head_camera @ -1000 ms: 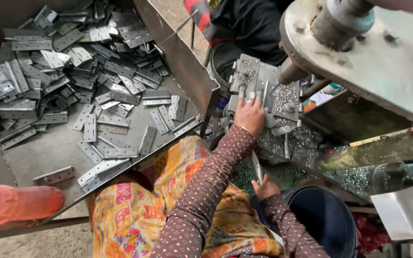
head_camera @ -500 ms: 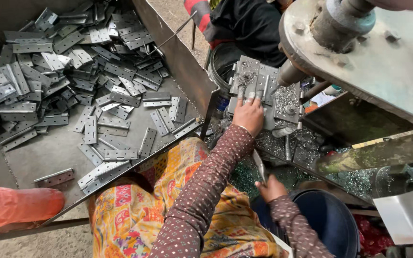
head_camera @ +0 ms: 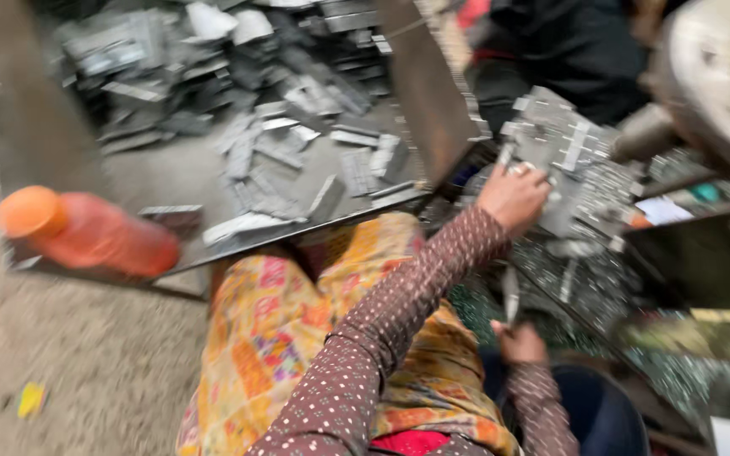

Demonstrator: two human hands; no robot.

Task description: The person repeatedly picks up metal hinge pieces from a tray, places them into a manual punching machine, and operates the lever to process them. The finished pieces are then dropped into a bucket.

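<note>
Your left hand [head_camera: 513,196] is stretched forward with its fingers curled over the near edge of a stack of flat grey metal plates [head_camera: 561,152], which sits on the machine bed just past the corner of the big steel tray [head_camera: 420,93]. The fingers look closed onto the stack's edge, though the picture is too blurred to say how many plates they grip.

Your right hand [head_camera: 517,342] is low, near your lap, closed around a slim metal rod [head_camera: 510,291] that points upward toward the machine. The fist looks tight on its lower end.

Those plates are likely stiff, thin stamped steel: heavy when stacked, light singly, and probably slick against each other, so a stack could slide apart if you tip it. Their edges and notches may be sharp. Take hold across the flat faces, thumb beneath and fingers on top, rather than dragging a fingertip along a cut edge.

Behind your left arm the tray holds a loose heap of similar plates [head_camera: 297,143], scattered flat and on edge. An orange plastic bottle [head_camera: 86,232] lies on its side at the tray's near left corner. Small bright metal scraps [head_camera: 585,279] litter the surface between your two hands. A person in dark clothing [head_camera: 568,42] sits beyond the machine.
</note>
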